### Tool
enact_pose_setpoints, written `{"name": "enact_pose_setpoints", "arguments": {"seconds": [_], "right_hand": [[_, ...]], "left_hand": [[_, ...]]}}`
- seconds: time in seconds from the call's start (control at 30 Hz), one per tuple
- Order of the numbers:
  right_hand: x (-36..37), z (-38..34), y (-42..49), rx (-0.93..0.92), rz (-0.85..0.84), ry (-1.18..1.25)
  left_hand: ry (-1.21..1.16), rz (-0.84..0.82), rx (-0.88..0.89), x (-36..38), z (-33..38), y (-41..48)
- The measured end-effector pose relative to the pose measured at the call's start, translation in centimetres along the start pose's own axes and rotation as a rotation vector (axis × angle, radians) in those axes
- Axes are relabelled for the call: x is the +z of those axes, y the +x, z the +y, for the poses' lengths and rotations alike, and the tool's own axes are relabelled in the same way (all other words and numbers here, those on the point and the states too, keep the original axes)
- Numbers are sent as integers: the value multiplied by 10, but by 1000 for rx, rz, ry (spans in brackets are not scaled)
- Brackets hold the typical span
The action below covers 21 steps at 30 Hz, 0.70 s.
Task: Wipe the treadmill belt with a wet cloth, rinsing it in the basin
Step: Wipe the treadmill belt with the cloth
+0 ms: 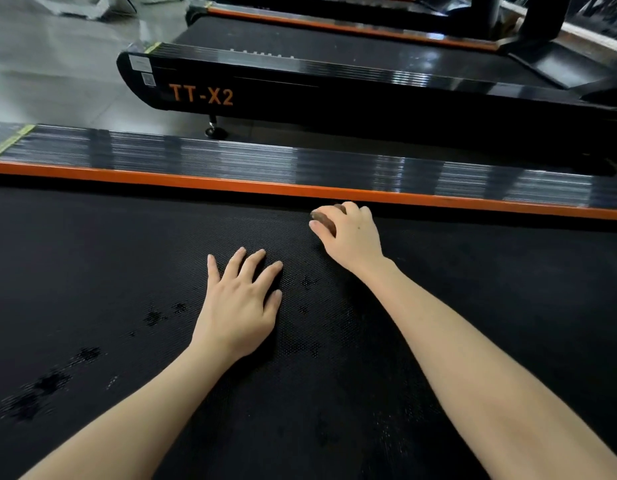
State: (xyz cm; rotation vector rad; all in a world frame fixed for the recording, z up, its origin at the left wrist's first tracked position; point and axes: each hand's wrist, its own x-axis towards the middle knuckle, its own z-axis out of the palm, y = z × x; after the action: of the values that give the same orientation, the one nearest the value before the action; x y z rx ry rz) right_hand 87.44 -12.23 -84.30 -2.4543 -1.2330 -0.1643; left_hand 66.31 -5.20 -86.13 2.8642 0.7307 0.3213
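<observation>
The black dotted treadmill belt [127,271] fills the lower half of the head view, with dark wet spots [50,382] at the lower left. My left hand [239,299] rests flat on the belt, fingers spread and straight. My right hand [350,233] is further out, close to the orange edge strip [196,181], its fingers curled round a small brown cloth [326,221] bunched under the palm and pressed on the belt. Most of the cloth is hidden by the hand. No basin is in view.
Beyond the orange strip runs a ribbed grey side rail [230,161]. A second treadmill marked TT-X2 [201,95] stands behind it, and a third one [334,19] further back. Grey tiled floor [57,64] lies at the upper left.
</observation>
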Motion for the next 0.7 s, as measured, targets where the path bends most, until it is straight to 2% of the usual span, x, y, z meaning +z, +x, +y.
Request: {"name": "enact_pose_setpoints", "arguments": {"seconds": [0.07, 0.2, 0.3, 0.43, 0.57, 0.6, 0.7], "right_hand": [[-6, -3, -13, -80, -49, 3], [-16, -20, -91, -285, 21, 41], [-24, -15, -117, -371, -1, 70], [-18, -2, -63, -284, 76, -14], [-5, 5, -6, 40, 123, -30], [-3, 2, -4, 72, 125, -24], [-8, -6, -38, -37, 97, 35]], "left_hand": [[-1, -3, -5, 0, 1, 0], [11, -6, -6, -1, 2, -1], [20, -7, -4, -1, 2, -2], [17, -2, -4, -1, 2, -1], [12, 10, -3, 1, 1, 0], [15, 11, -3, 0, 0, 0], [15, -8, 1, -1, 1, 0]]}}
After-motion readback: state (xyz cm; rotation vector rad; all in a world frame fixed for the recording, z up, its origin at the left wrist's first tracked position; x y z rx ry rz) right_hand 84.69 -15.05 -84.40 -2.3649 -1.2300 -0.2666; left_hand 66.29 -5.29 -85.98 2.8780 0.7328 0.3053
